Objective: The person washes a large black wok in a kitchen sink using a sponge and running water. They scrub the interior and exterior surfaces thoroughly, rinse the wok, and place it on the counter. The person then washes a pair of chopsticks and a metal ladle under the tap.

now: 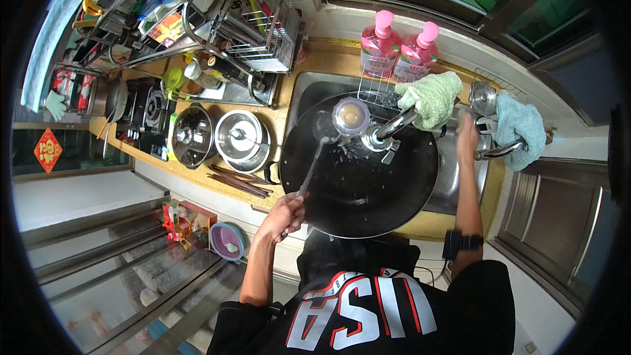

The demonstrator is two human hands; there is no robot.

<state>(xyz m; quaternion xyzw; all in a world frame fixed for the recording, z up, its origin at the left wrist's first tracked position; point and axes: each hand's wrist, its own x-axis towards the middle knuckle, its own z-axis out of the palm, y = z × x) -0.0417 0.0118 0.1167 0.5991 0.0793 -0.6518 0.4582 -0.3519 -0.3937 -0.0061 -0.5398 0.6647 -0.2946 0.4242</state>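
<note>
A large black wok [365,182] lies over the sink basin, with some water and light specks inside. My left hand [285,214] is closed around the long metal handle of a ladle [314,167], whose bowl rests near the wok's left rim. Blurred, my right hand [466,125] is above the right basin [446,177], close to the tap fittings; whether it grips anything is not clear. The chrome faucet [378,139] stands over the wok, a green cloth [436,98] wrapped on its spout. A round cup-like thing [351,117] is beside it.
Pink pump bottles [379,47] stand behind the sink. A blue cloth [520,130] hangs on a second tap at the right. Left of the wok are stacked metal bowls [240,133], a lidded pot [193,135], chopsticks [239,182] and a wire dish rack [271,34].
</note>
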